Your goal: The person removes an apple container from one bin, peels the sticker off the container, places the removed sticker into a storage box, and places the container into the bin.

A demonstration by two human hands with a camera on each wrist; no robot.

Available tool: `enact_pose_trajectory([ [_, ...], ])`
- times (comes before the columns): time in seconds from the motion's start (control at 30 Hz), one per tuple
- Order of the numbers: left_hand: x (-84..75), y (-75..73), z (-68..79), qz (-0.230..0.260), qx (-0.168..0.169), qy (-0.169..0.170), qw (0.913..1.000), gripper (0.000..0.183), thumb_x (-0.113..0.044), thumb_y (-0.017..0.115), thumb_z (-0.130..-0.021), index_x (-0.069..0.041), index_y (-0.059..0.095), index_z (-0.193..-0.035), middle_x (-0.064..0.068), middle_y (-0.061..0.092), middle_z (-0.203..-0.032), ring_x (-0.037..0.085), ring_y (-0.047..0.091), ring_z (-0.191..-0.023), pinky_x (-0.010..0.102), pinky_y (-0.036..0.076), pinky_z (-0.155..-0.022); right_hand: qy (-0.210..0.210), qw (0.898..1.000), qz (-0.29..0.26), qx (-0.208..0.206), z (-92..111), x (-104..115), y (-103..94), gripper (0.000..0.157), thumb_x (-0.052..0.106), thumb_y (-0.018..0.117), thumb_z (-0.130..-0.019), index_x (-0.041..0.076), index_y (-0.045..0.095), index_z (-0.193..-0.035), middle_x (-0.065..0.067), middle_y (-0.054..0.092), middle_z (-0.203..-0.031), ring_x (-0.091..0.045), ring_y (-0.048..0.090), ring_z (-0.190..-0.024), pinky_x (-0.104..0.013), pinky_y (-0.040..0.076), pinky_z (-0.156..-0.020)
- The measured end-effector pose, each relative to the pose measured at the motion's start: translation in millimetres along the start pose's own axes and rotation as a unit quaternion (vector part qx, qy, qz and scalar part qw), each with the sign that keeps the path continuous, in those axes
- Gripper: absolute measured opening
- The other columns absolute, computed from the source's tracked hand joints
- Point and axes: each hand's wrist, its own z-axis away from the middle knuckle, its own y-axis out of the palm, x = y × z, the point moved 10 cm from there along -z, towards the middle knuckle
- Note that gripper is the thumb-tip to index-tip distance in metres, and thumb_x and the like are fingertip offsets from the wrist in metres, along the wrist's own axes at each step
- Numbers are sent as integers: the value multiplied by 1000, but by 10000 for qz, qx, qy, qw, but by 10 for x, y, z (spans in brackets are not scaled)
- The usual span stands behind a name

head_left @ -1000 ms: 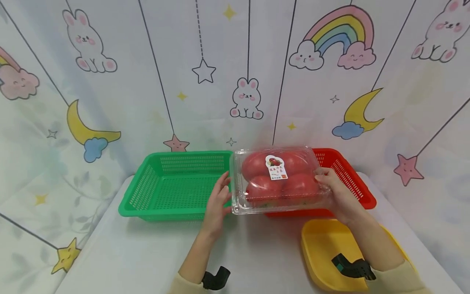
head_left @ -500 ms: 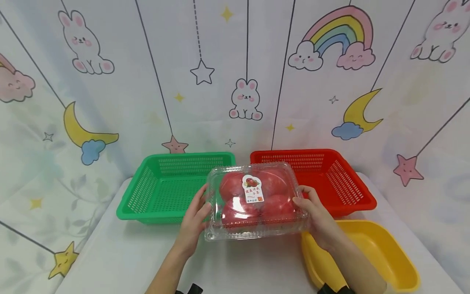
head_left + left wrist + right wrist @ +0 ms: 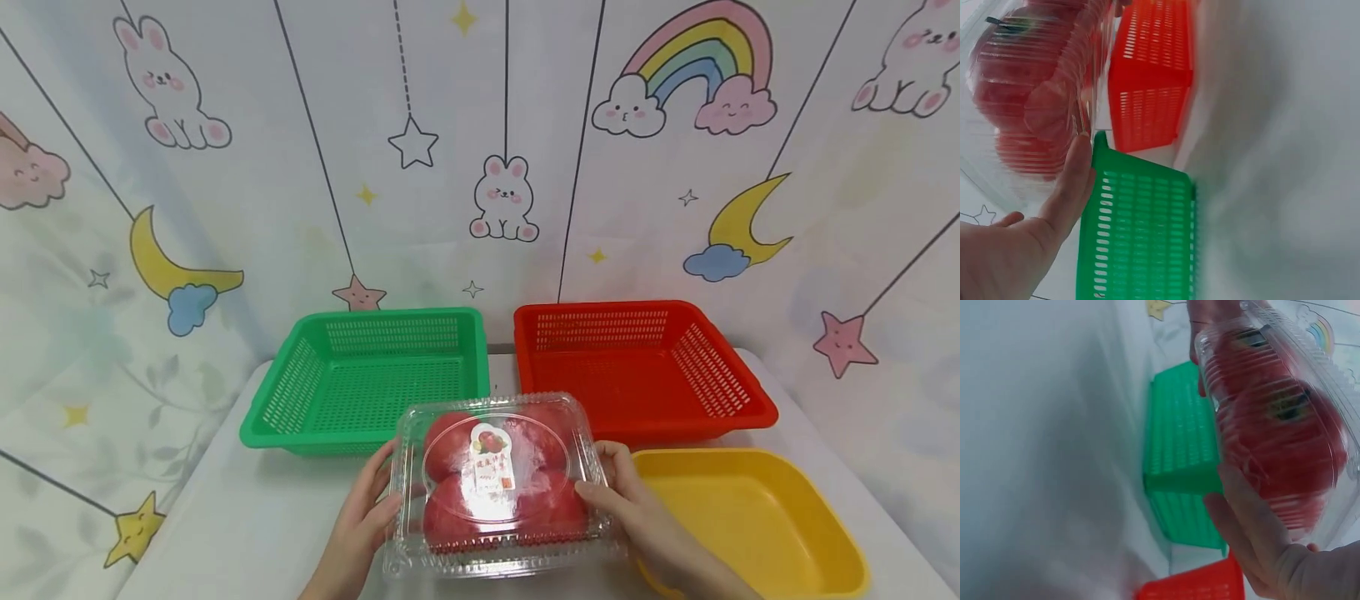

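A clear plastic clamshell box (image 3: 491,492) of red apples (image 3: 453,507) is held up between my two hands, low in the middle of the head view. A white label with a fruit picture (image 3: 489,458) faces up from its lid. My left hand (image 3: 358,512) holds the box's left side, its thumb at the edge and fingers reaching beneath, as the left wrist view shows. On the other side, my right hand (image 3: 637,508) grips with the thumb over the lid edge and fingers underneath. The wrist views show the apples' stem ends through the ribbed side.
Behind the box, a green perforated basket (image 3: 255,433) stands on the left and a red one (image 3: 765,414) on the right. A yellow tray (image 3: 750,525) sits at the front right of the white table (image 3: 225,533). A cartoon-printed cloth (image 3: 420,242) hangs behind.
Both hands have brought the box from over the red basket toward the person, leftward and down. The left hand, at the box's edge earlier, now supports it, and the red basket shows fully.
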Motion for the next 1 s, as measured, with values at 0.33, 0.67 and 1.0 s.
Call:
enact_pose_trajectory([
  [0.33, 439, -60, 258, 666, 966, -547, 9916, 57, -16, 48, -103, -18, 21, -152, 33, 21, -156, 35, 53, -122, 51, 55, -85, 1126, 9870, -770, 844, 208, -388, 168, 47, 22, 52, -106, 8, 14, -130, -18, 53, -119, -34, 66, -101, -54, 56, -83],
  [0.67, 709, -63, 283, 713, 1081, -1514, 9800, 69, -23, 46, -107, -9, 2, -158, 33, 14, -159, 36, 48, -128, 56, 52, -90, 1952, 9804, 142, 216, 190, -739, 80, 54, 37, 60, -102, 9, 22, -128, -16, 50, -113, -28, 53, -97, -30, 50, -75],
  [1.0, 781, -68, 247, 295, 1008, -1382, 9848, 72, -20, 54, -104, 0, 10, -157, 36, 22, -157, 36, 47, -131, 51, 51, -92, 1738, 9830, 593, -38, 72, -849, 2, 53, 37, 60, -102, 7, 25, -129, -13, 50, -104, -25, 50, -96, -31, 41, -75],
])
